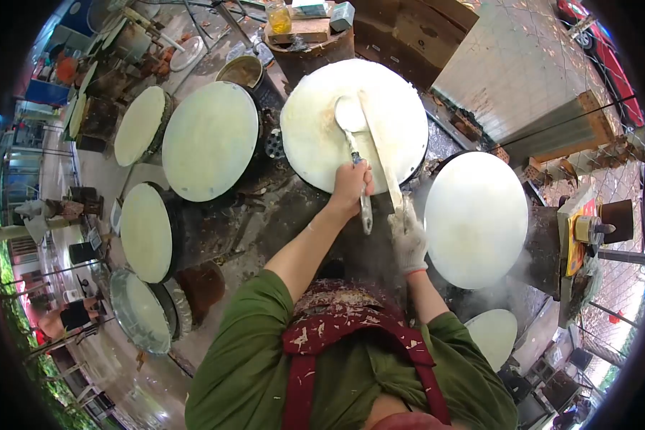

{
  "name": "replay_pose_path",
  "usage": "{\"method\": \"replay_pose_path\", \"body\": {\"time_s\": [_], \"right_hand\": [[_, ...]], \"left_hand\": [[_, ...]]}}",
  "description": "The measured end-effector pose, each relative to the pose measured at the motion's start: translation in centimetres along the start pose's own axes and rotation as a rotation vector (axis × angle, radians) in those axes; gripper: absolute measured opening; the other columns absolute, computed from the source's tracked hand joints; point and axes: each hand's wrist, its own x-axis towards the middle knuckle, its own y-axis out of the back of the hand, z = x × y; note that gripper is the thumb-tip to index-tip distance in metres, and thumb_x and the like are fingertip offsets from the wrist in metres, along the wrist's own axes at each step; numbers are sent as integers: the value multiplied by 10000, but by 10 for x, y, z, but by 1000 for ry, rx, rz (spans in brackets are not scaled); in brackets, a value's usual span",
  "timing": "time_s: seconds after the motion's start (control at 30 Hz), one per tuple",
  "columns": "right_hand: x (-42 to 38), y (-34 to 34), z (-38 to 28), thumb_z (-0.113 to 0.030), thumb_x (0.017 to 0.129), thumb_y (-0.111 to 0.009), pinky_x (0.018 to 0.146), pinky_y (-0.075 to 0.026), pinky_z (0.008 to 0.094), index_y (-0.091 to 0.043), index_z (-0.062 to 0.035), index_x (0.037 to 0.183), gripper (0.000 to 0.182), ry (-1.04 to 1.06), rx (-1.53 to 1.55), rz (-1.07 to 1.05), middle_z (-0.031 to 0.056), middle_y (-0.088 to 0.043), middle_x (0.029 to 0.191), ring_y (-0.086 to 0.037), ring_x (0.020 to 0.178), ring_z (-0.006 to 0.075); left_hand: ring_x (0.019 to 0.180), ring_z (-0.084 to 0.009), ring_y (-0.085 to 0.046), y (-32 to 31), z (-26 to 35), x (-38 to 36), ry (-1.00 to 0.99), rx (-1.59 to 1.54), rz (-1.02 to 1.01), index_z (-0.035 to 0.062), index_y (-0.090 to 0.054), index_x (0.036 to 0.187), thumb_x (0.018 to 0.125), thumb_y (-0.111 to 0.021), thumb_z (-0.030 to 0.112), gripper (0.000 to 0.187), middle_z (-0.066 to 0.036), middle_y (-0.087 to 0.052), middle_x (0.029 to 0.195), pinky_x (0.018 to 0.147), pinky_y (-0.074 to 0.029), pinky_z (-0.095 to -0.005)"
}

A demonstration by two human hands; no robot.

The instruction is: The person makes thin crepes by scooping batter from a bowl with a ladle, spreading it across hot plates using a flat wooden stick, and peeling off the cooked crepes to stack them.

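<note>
My left hand (pixel 352 188), bare, is closed around the handle of a ladle (pixel 350 115). The ladle's white-coated bowl rests over the pale round sheet of batter (pixel 312 147) on the large griddle in front of me. In my right hand (pixel 408 240), which wears a whitish knit glove with a red cuff, is the near end of a long flat wooden stick (pixel 381 150). Its blade reaches up across the same sheet, just right of the ladle. A brownish patch shows in the batter left of the ladle bowl.
To the right stands another round white surface (pixel 476 218), with steam around it. More pale round tops stand at left, among them a large one (pixel 209 141). A bucket (pixel 242 72) of brownish liquid sits behind. A glass of yellow liquid (pixel 279 19) stands on a block beyond the griddle.
</note>
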Motion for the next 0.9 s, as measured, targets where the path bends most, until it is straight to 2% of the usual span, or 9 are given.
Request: {"method": "replay_pose_path", "body": {"time_s": [0.13,0.27,0.4,0.43,0.53,0.57,0.67,0.7,0.9], "right_hand": [[-13,-26,38,-288,886,-643,848,-497,395,-552,-98,1310,473,199,233,86,243,-630,1131,-646,996,350],[-12,-2,38,-217,886,-654,851,-495,348,-560,-83,1316,461,24,357,-37,200,-651,1152,-663,979,275],[9,8,25,-276,882,-655,895,-484,349,-544,-17,1314,516,-83,316,-161,162,-653,1202,-646,1026,311],[24,-25,58,-283,889,-646,921,-478,350,-556,-22,1300,495,284,246,4,173,-620,1256,-635,1075,311],[25,-33,44,-129,906,-643,900,-466,272,-500,30,1351,494,282,156,-57,120,-663,1173,-612,1032,167],[20,-12,18,-127,913,-635,931,-456,274,-504,21,1351,481,106,205,-174,154,-632,1233,-595,1083,162],[21,16,11,-238,883,-655,926,-480,348,-524,-41,1342,516,71,386,-35,189,-591,1291,-644,1063,270],[29,7,34,-207,883,-662,880,-497,318,-499,-58,1374,538,184,277,80,182,-623,1241,-651,1017,206],[14,-16,35,-184,895,-654,829,-503,273,-508,-69,1378,518,70,410,-223,109,-680,1116,-632,923,120]], "left_hand": [[467,-130,-425,-3,0,-21,-14,-98,91,-13,-495,934,963,-484,153,169,-22,-461,661,461,-332,-267],[480,-110,-404,4,27,-42,94,-244,182,6,-484,921,963,-476,161,160,3,-433,658,468,-319,-274],[518,-114,-428,22,35,-38,76,-269,68,32,-468,860,937,-476,135,128,-3,-437,669,483,-338,-269],[524,-108,-429,22,36,-36,97,-262,61,47,-464,841,940,-471,141,137,2,-439,671,488,-343,-265],[523,-67,-404,21,40,-35,123,-225,49,10,-502,928,968,-465,166,165,39,-430,667,527,-350,-267],[524,-67,-405,21,41,-35,130,-225,55,6,-502,934,968,-465,166,168,38,-432,671,528,-351,-266],[527,-66,-407,24,45,-35,150,-228,59,-4,-502,955,972,-460,167,176,37,-436,681,527,-355,-264],[526,-66,-407,26,46,-35,162,-230,51,-7,-501,962,973,-457,166,179,36,-437,685,526,-355,-265],[527,-95,-413,31,50,-31,236,-270,26,13,-474,894,973,-415,151,169,15,-432,675,515,-358,-268]]}}
